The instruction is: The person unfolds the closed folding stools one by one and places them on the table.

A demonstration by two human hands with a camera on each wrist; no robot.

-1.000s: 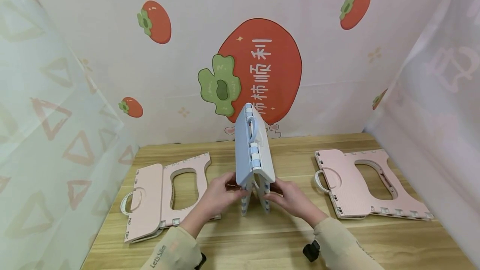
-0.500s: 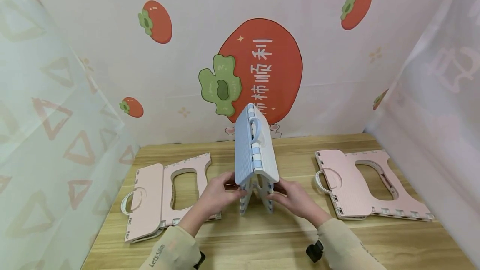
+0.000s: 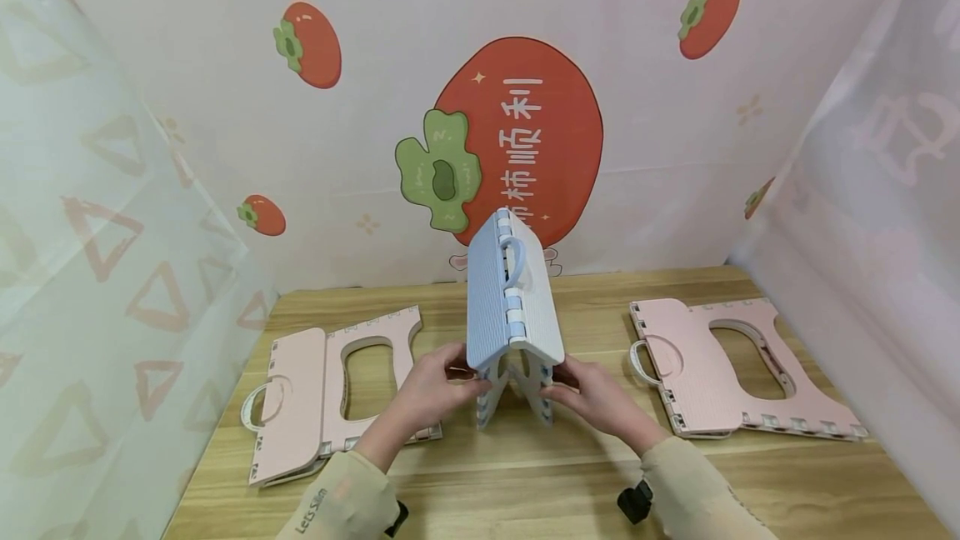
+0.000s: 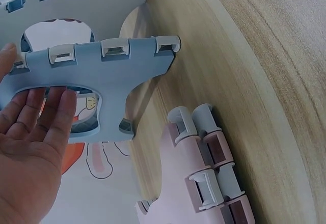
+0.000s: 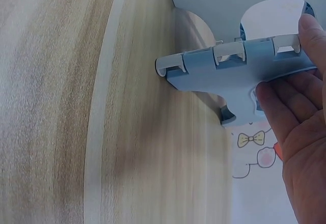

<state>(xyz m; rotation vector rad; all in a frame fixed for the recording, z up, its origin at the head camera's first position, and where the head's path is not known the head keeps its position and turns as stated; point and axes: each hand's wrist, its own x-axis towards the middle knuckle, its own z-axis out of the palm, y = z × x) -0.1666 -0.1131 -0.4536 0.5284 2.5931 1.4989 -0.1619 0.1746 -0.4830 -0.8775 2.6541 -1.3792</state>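
A blue and white folding step stool (image 3: 517, 290) stands upright at the middle of the table, half unfolded, its two ribbed top panels sloping like a roof. A blue carry handle (image 3: 514, 263) sits along its ridge. My left hand (image 3: 437, 386) grips the left leg panel, fingers through the oval opening and thumb on the hinged edge, as the left wrist view shows. My right hand (image 3: 592, 398) holds the right leg panel (image 5: 219, 71) likewise, its fingers in the opening and thumb on the edge. The stool's inner side is partly hidden.
On the wooden table (image 3: 525, 482), a pink folded stool (image 3: 292, 407) lies flat at the left, close to my left forearm. Another pink folded stool (image 3: 705, 365) lies at the right. A printed cloth wall (image 3: 360, 132) stands behind the table.
The stool's two leg panels have spread further apart, and its top panels have flattened outward. My right hand has shifted slightly to the right; my left hand has barely moved.
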